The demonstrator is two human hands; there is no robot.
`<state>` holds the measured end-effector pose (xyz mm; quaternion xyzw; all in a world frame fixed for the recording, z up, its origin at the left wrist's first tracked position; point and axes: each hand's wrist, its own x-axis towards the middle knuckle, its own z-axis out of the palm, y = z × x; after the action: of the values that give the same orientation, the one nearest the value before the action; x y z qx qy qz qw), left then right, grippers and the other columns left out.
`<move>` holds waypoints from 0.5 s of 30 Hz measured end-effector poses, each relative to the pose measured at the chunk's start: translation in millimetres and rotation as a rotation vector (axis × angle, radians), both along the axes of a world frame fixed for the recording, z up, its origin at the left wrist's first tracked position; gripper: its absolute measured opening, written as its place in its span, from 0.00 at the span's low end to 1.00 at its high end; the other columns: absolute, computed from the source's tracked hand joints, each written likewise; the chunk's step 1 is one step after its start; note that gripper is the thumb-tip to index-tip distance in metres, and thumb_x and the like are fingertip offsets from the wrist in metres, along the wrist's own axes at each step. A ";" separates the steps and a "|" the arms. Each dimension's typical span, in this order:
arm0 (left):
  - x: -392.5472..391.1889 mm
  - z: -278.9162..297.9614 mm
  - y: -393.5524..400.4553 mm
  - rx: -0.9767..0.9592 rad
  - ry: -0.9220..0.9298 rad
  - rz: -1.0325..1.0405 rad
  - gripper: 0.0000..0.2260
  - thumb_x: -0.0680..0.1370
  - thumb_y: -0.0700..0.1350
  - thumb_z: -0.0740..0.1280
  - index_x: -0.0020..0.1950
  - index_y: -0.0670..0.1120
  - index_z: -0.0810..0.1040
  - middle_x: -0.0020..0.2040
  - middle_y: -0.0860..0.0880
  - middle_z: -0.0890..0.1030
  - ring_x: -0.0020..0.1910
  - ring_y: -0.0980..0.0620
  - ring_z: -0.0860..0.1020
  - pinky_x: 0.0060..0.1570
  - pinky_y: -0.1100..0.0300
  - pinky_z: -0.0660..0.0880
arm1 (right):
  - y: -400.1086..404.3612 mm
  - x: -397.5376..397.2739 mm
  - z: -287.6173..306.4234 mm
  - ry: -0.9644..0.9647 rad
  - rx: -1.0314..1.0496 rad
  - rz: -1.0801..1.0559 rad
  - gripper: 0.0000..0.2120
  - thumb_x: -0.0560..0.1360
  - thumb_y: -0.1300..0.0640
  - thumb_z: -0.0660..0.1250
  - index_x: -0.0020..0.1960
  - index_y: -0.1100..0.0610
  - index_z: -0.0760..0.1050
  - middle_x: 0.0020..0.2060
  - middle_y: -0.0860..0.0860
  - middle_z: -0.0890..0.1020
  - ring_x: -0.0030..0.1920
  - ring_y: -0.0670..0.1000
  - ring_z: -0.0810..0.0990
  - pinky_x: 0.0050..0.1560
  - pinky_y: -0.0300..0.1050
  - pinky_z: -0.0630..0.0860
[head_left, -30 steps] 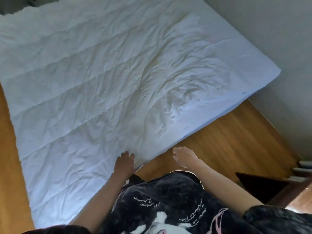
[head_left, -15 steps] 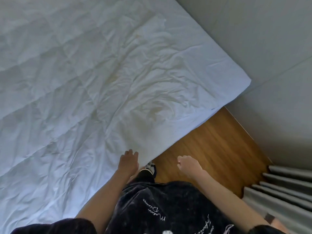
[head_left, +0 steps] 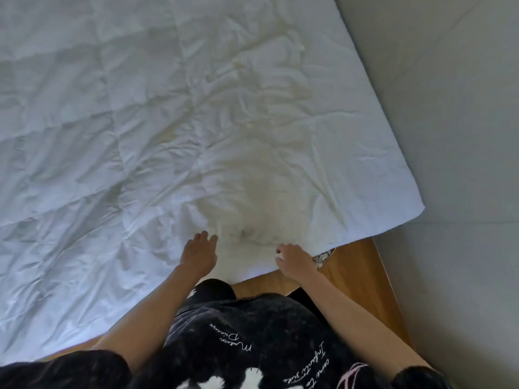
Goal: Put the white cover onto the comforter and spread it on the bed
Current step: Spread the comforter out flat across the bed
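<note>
The white cover [head_left: 168,130] lies spread flat and wrinkled over a wooden floor, filling most of the head view. Quilted seams show across it, and a yellowish patch sits near its front edge. Its right corner [head_left: 415,209] reaches the wall. My left hand [head_left: 199,252] rests flat on the fabric just inside the front edge, fingers straight. My right hand [head_left: 295,259] lies on that front edge to the right, fingers curled onto the fabric. I cannot tell the comforter apart from the cover.
A strip of wooden floor [head_left: 356,279] shows between the fabric's edge and the grey wall [head_left: 449,136] on the right. A patterned shoe [head_left: 324,255] peeks out under the edge beside my right hand. My dark clothing fills the bottom.
I have shifted right along the edge, toward the wall corner. My right hand moved from above the floor onto the fabric's edge. My left hand stays flat on the fabric.
</note>
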<state>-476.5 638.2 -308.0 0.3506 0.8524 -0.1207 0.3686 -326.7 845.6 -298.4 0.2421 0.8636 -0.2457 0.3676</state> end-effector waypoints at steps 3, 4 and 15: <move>17.6 -23.7 63.8 -0.033 0.020 0.098 0.21 0.80 0.45 0.57 0.73 0.44 0.62 0.70 0.41 0.66 0.66 0.43 0.69 0.59 0.53 0.70 | 71.8 -11.1 -24.8 0.035 0.047 0.180 0.17 0.81 0.55 0.54 0.68 0.58 0.67 0.60 0.57 0.74 0.60 0.57 0.72 0.56 0.50 0.73; 26.9 -32.4 86.6 -0.048 0.013 0.156 0.21 0.80 0.45 0.58 0.73 0.44 0.62 0.70 0.41 0.66 0.66 0.43 0.68 0.60 0.53 0.70 | 97.6 -12.5 -34.1 0.043 0.071 0.254 0.18 0.81 0.56 0.55 0.69 0.58 0.66 0.60 0.57 0.74 0.59 0.57 0.72 0.55 0.50 0.73; 120.1 -107.6 272.2 0.149 -0.024 0.333 0.34 0.66 0.48 0.78 0.70 0.43 0.72 0.65 0.36 0.74 0.62 0.38 0.75 0.54 0.47 0.77 | 313.1 -34.3 -128.9 0.215 0.161 0.768 0.29 0.67 0.55 0.76 0.65 0.62 0.73 0.59 0.64 0.77 0.56 0.65 0.78 0.51 0.56 0.77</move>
<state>-356.4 910.5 -415.6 0.2322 0.9008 0.0098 0.3667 -360.9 1158.6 -427.2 -0.0970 0.9413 -0.0463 0.3200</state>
